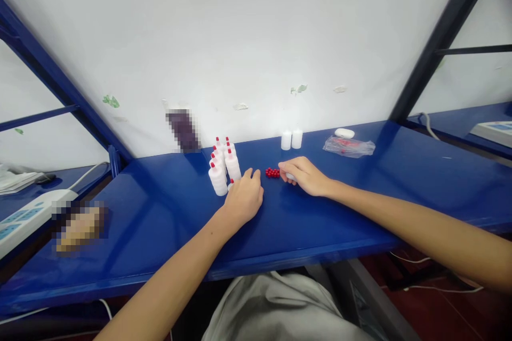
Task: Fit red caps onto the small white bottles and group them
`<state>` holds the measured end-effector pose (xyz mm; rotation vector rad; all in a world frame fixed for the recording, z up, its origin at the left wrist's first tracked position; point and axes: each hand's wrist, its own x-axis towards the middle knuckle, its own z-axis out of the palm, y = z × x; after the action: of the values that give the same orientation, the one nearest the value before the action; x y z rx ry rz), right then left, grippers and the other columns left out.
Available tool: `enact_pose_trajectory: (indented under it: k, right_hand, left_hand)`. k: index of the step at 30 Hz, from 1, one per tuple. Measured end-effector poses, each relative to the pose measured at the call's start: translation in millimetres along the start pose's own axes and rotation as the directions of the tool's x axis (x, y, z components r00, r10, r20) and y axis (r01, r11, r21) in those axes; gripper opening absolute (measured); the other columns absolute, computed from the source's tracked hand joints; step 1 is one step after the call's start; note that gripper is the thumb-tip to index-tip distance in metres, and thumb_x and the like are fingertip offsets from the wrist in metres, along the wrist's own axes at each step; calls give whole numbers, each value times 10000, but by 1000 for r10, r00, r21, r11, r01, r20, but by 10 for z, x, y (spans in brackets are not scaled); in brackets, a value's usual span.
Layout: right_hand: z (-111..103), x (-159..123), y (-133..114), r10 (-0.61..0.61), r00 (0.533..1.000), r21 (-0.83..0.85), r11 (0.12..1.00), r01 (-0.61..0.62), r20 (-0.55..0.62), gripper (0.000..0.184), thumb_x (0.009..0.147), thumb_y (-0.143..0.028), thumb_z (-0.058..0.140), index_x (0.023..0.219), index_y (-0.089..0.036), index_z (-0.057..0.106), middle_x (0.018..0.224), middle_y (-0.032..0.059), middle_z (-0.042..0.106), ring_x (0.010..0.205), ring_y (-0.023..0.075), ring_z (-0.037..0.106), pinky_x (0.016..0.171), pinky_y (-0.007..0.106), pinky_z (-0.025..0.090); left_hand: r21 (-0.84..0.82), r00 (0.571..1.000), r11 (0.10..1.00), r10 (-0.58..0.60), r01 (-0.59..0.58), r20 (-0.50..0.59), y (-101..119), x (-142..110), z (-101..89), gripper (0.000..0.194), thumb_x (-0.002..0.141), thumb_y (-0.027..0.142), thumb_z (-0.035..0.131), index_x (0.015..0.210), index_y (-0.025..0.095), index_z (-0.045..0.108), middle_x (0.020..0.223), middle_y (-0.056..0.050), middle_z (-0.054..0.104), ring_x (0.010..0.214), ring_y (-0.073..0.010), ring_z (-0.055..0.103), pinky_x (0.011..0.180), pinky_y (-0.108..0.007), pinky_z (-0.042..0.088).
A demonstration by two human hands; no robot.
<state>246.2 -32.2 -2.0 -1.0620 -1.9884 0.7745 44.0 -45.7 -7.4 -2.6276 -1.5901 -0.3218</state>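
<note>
My left hand (243, 196) rests on the blue table (160, 224), fingers curled round a small white bottle with a red cap (231, 183) beside a cluster of several capped white bottles (222, 165). My right hand (303, 175) lies palm down, fingers closed on a small white bottle (290, 176). A little heap of red caps (272, 172) sits between the two hands, just left of my right fingertips.
Two uncapped white bottles (291, 139) stand near the wall. A clear plastic bag with red pieces (349, 146) and a white oval object (344, 132) lie at the back right. A white power strip (24, 218) lies far left. Blue and black frame posts flank the table.
</note>
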Motion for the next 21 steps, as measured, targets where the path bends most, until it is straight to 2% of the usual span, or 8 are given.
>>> enact_pose_trajectory:
  k: [5, 9, 12, 14, 16, 19, 21]
  right_hand:
    - [-1, -8, -22, -26, 1000, -26, 999, 27, 14, 504, 963, -467, 380, 590, -173, 551, 556, -2, 546, 549, 131, 525, 601, 264, 387]
    - [-1, -7, -27, -31, 999, -36, 999, 31, 19, 505, 965, -465, 379, 594, -170, 553, 558, -3, 543, 551, 129, 524, 597, 261, 385]
    - [-1, -11, -17, -22, 999, -6, 1000, 22, 24, 506, 961, -476, 379, 602, -168, 558, 569, 2, 550, 553, 130, 526, 590, 259, 392]
    - [0, -16, -8, -7, 1000, 44, 999, 5, 24, 514, 953, -497, 377, 607, -166, 564, 572, 8, 549, 550, 133, 526, 580, 260, 403]
    - [0, -23, -5, 6, 999, 114, 993, -10, 36, 532, 944, -526, 370, 605, -165, 565, 565, 14, 539, 540, 136, 519, 570, 264, 413]
    - [4, -36, -30, -20, 995, 226, 974, -4, 102, 574, 939, -568, 348, 599, -161, 567, 549, 19, 528, 519, 135, 500, 557, 270, 417]
    - [10, -51, -65, -57, 986, 285, 958, 10, 157, 592, 934, -592, 349, 599, -160, 576, 542, 20, 527, 512, 133, 486, 549, 271, 416]
  left_hand:
    - [-12, 999, 999, 39, -39, 10, -17, 23, 10, 350, 958, 162, 359, 1242, 94, 552, 1249, -166, 597, 1150, -251, 596, 954, -361, 486]
    - [-30, 998, 997, 67, -66, 17, 0, 9, -20, 326, 959, 146, 368, 1146, 132, 634, 1111, -122, 640, 1021, -225, 639, 886, -338, 511]
    - [-80, 996, 992, 92, -93, -21, 13, 1, -29, 307, 949, 141, 396, 1080, 146, 674, 1002, -97, 646, 924, -210, 649, 822, -325, 524]
    - [-155, 987, 978, 121, -137, -107, 27, -2, -28, 292, 941, 145, 421, 1087, 155, 674, 991, -86, 640, 889, -193, 642, 800, -312, 527]
    - [-279, 956, 935, 146, -217, -256, 59, -9, -31, 305, 938, 155, 437, 1165, 171, 641, 1022, -80, 626, 853, -161, 627, 769, -283, 531]
    - [-494, 882, 793, 111, -357, -459, 144, -32, -56, 292, 943, 184, 459, 1175, 181, 637, 1027, -76, 611, 820, -125, 609, 683, -226, 534]
    - [-613, 867, 680, 68, -403, -494, 205, -54, -77, 231, 943, 207, 486, 1074, 172, 673, 1005, -74, 625, 819, -121, 621, 660, -214, 542]
